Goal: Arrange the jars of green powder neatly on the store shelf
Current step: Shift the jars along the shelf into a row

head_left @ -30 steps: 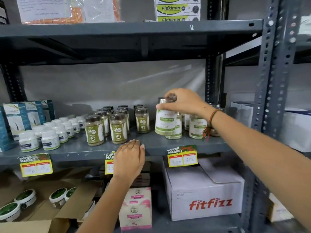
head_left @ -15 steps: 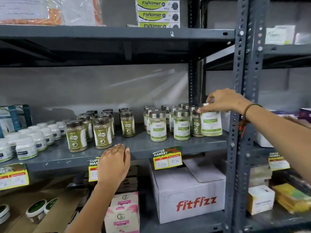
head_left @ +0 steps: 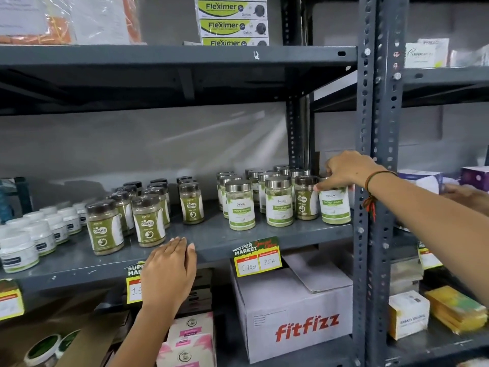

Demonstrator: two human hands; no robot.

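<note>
While left hand (head_left: 169, 271) rests on shelf (head_left: 211, 239), right hand (head_left: 346, 169) grasps jar (head_left: 334, 205).

1. The shelf (head_left: 264, 235) is grey painted metal, matt, its upright (head_left: 367, 154) punched with holes.
2. The Moringa jars (head_left: 279, 205) look like clear plastic with shiny brushed-metal lids and glossy paper labels.
3. The Gaska jars (head_left: 105, 229) are clear plastic under dark, dull caps.
4. The small white tubs (head_left: 18, 251) are smooth opaque plastic.
5. The fitfizz box (head_left: 296, 319) is matt white cardboard.
6. The price tag (head_left: 256, 256) is glossy printed paper.
</note>
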